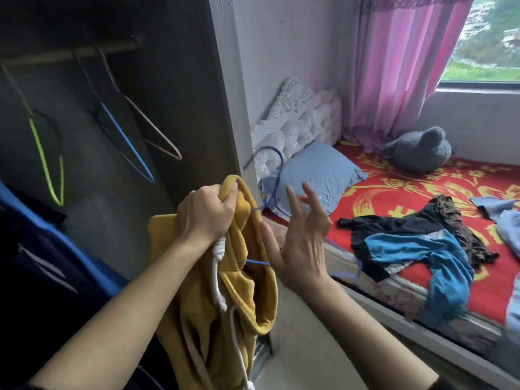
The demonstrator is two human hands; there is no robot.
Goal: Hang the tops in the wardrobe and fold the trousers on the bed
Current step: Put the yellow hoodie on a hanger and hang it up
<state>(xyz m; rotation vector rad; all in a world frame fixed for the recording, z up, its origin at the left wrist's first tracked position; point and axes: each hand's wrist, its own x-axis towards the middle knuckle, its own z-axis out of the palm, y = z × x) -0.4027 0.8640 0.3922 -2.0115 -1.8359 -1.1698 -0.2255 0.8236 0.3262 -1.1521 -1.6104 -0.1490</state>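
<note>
L hand [206, 212] fisted on yellow hoodie [225, 299] (hood edge), raised | R hand [299, 240] fingers spread, beside it

1. A bed [394, 190] runs along the wall under the window, covered by a red sheet with yellow flower patterns.
2. At its head, a light blue pillow [320, 175] lies on the sheet, with white frilled bedding [298, 119] heaped behind it.
3. A grey plush toy [419, 150] sits near the wall.
4. A dark garment [394, 226] and bright blue trousers [430, 257] sprawl in a heap, the trousers trailing over the bed's edge.
5. Pale blue clothing [503, 218] lies at the far right.
</note>
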